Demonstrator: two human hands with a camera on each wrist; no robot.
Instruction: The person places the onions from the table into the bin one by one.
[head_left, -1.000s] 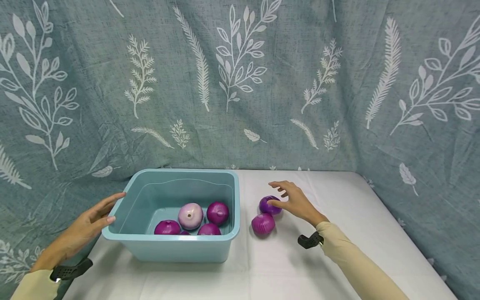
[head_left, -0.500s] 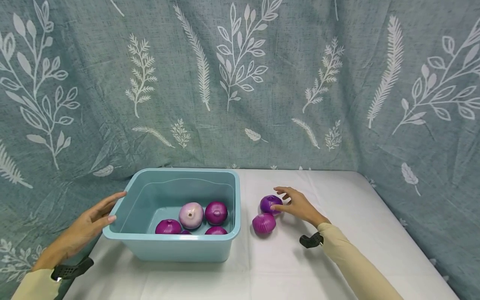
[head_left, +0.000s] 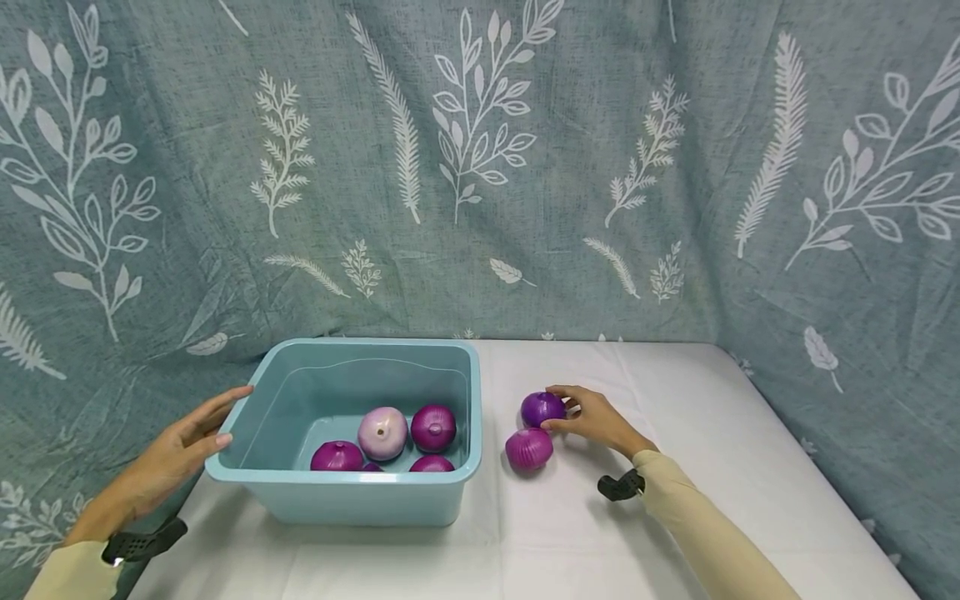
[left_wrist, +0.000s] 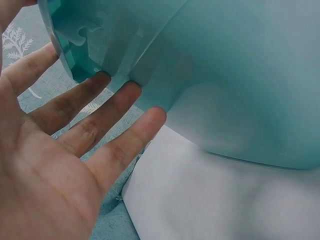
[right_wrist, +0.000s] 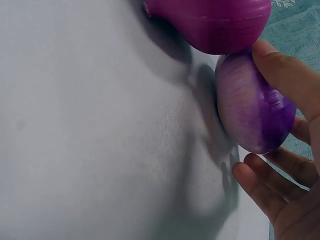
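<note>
A light-blue plastic bin (head_left: pixel 360 500) stands on the white cloth, and my left hand (head_left: pixel 176 450) touches its left end. The fingers (left_wrist: pixel 127 135) of that hand lie fairly straight against the outer wall in the left wrist view. On the right, my right hand (head_left: pixel 596 421) holds a dark purple onion (head_left: pixel 542 409) between thumb and fingers. The right wrist view shows its thumb (right_wrist: pixel 285 70) on the onion's upper side and fingertips at the far side. A magenta onion (head_left: pixel 528 450) sits in front, touching the purple one.
Inside the bin lie a pale pinkish onion (head_left: pixel 382 433) and several magenta ones, including one onion (head_left: pixel 433 428) by the right wall. The front wall partly hides some. White cloth (head_left: pixel 570 542) covers the table; a patterned teal curtain (head_left: pixel 480 275) hangs behind.
My right hand has lowered and its fingers have closed in around the dark purple onion. In the bin, a front magenta onion rolled rightward. The left hand stays put.
</note>
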